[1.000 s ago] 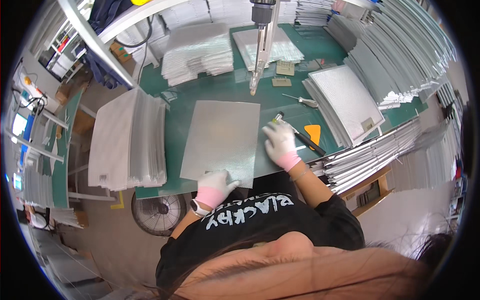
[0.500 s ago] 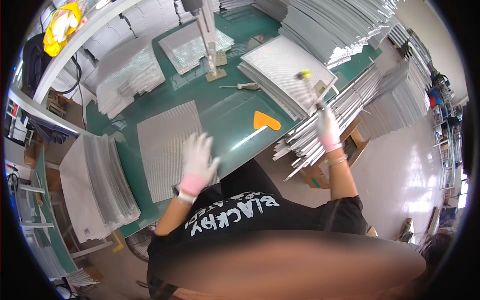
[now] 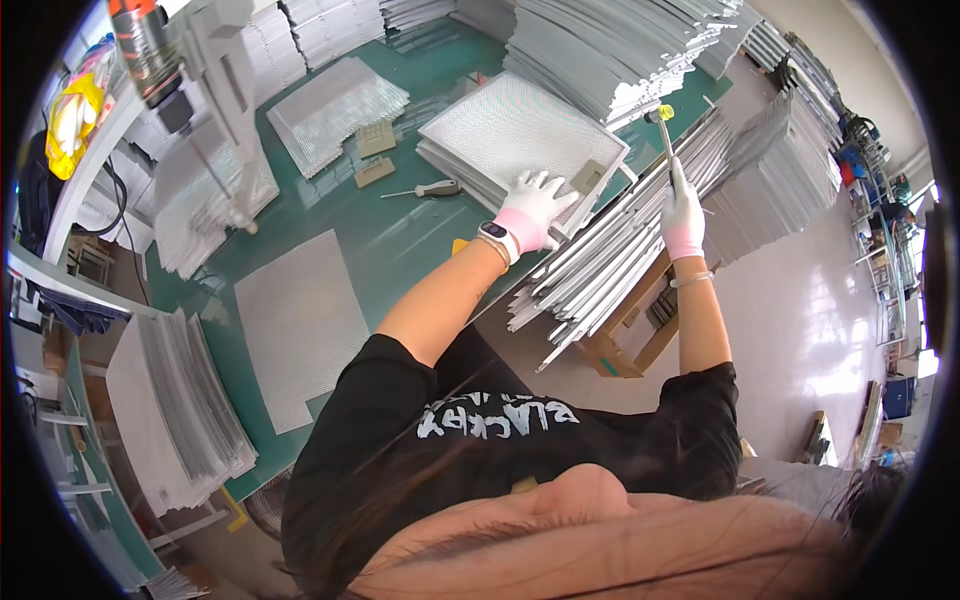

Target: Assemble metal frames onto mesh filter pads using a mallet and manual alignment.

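My left hand [image 3: 537,203], in a white and pink glove, lies with fingers spread on the near edge of a stack of framed mesh panels [image 3: 510,125]. In my right hand [image 3: 683,215], gloved alike, is the handle of a mallet [image 3: 664,124] with a yellow-tipped head, raised over the bundle of metal strips at the table's right side. A small beige block [image 3: 587,177] sits on the top panel near its right corner. To the left of my left forearm, a loose grey mesh sheet [image 3: 300,325] lies flat on the green table [image 3: 395,235].
A screwdriver [image 3: 436,188] and beige blocks [image 3: 375,173] lie left of the framed panels. An orange scraper [image 3: 459,246] is mostly hidden by my left forearm. A power drill [image 3: 146,55] hangs at upper left. Metal strips [image 3: 600,285] jut out along the table's right edge.
My left hand has moved from the loose mesh sheet to the framed panels on the right. The mallet has shifted right and up. The view has turned, bringing the drill into sight.
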